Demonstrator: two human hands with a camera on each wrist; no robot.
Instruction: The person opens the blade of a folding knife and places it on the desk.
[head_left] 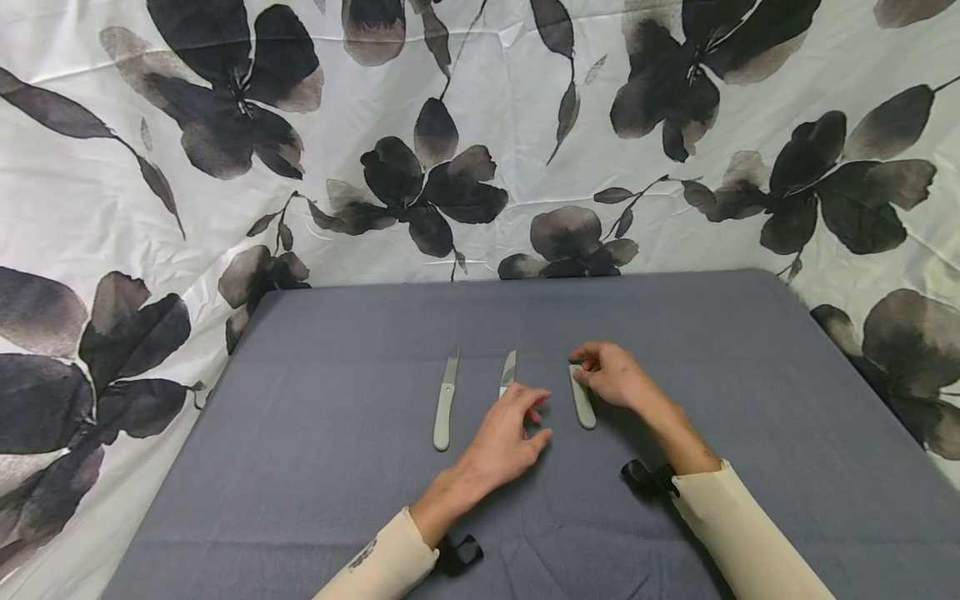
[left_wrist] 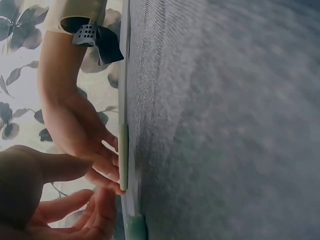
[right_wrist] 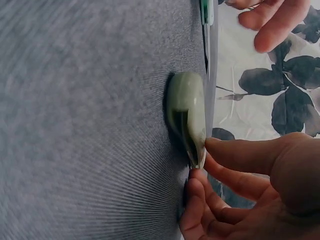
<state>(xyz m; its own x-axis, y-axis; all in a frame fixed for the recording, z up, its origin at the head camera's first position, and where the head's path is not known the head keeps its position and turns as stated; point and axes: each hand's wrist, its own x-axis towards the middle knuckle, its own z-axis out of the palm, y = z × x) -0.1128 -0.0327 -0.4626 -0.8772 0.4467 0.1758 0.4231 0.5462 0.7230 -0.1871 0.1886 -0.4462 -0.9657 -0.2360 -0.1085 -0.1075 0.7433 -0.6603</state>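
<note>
Three knives with pale green handles lie in a row on the grey cloth. The left knife (head_left: 444,408) points its blade away from me, with no hand on it. My left hand (head_left: 508,433) hovers over the middle knife (head_left: 509,367), covering its handle; the thumb and fingers are apart and hold nothing. My right hand (head_left: 611,375) pinches the far end of the right folding knife (head_left: 582,404) between thumb and fingertips. In the right wrist view a dark slot runs along this handle (right_wrist: 192,97); no extended blade shows, and the fingers hide its far end.
The grey-covered table (head_left: 337,500) ends at a back edge, behind which hangs a white cloth (head_left: 525,117) with dark flowers. A black strap or mount (head_left: 459,554) sits under the left wrist, another black mount (head_left: 647,479) under the right.
</note>
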